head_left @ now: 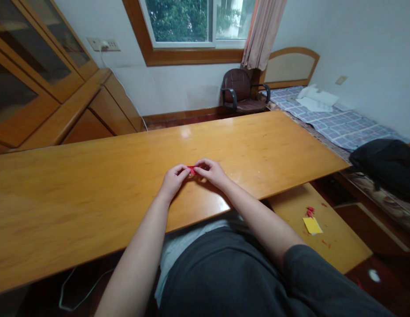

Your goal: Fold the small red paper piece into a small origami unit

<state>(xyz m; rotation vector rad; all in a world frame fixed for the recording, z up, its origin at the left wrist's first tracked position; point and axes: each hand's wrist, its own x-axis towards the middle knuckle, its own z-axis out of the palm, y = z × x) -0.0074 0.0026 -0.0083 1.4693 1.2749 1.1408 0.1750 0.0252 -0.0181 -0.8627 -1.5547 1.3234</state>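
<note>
Between my two hands is a small red piece (192,169), perhaps folded paper; its exact shape is too small to tell. My left hand (174,178) pinches its left end with thumb and forefinger. The right end is pinched by my right hand (211,171), its thumb lying against the piece and its fingers curled. Both hands are close together, near the front edge of the long wooden table (75,185), and the piece is just at the tabletop.
A lower wooden surface (343,242) at the right holds red scraps (310,211) and a yellow paper square (312,225). Behind the table stands a brown armchair (239,88). A bed (343,123) with a black bag (386,167) lies right, and a cabinet (36,79) left.
</note>
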